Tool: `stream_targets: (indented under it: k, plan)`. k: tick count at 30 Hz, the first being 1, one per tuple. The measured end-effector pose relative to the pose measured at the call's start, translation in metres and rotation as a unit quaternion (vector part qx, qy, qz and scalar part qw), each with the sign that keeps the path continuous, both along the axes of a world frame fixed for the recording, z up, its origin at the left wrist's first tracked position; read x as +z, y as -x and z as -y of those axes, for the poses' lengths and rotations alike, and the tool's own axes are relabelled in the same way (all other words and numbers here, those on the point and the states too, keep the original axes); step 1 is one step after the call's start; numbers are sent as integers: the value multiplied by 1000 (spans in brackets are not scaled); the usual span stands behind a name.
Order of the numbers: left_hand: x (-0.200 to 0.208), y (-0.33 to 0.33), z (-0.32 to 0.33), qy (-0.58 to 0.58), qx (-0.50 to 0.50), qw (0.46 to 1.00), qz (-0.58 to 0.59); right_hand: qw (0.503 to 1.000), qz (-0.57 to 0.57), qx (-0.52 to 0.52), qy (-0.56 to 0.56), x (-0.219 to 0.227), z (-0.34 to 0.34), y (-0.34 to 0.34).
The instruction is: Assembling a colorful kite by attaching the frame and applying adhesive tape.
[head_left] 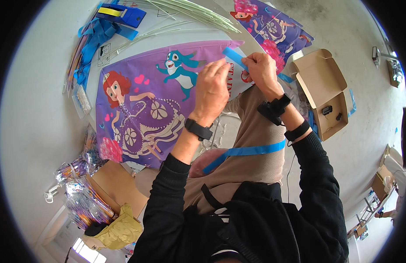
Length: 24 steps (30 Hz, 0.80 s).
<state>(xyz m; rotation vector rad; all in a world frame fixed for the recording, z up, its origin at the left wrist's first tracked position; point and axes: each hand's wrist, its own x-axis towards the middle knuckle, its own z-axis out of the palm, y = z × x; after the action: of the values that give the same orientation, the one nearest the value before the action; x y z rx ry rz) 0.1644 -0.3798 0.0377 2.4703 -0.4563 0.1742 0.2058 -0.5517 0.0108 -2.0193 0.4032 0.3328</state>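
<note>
A purple printed plastic sheet (168,98), showing a cartoon princess and a blue rabbit, is spread in front of me across the white table and toward my lap. On its right end my left hand (211,90) has its fingers bent together; what lies between them is hidden. My right hand (262,72), just to the right, pinches a flat blue strip (234,58) whose free end reaches left over the sheet's edge. A second length of blue strip (255,150) lies over my trousers. Dark bands are around both wrists.
Thin pale rods (190,13) and a blue tape dispenser (122,15) lie on the table (139,24). Another printed sheet (273,28) is at the far right. An open cardboard box (319,76) stands right. Plastic-wrapped bundles (84,197) sit lower left.
</note>
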Motion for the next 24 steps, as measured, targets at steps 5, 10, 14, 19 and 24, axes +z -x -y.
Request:
stream_targets:
  k: [5,10,14,19,24]
  plan:
    - [-14,-5,12,-40,-19,998,34,1000,-13,-3,0,0,-1,-1]
    - [-24,-10,21,-69,-13,997,45,1000,-16,5,26,0,-3,-3]
    - [-27,-11,25,-83,-8,996,40,999,-23,11,39,3,-4,-3]
    - [-29,-12,27,-88,-5,995,40,999,-25,-7,34,4,-6,-2]
    - [-30,-12,28,-96,-4,994,46,999,-14,-10,33,3,-7,-1]
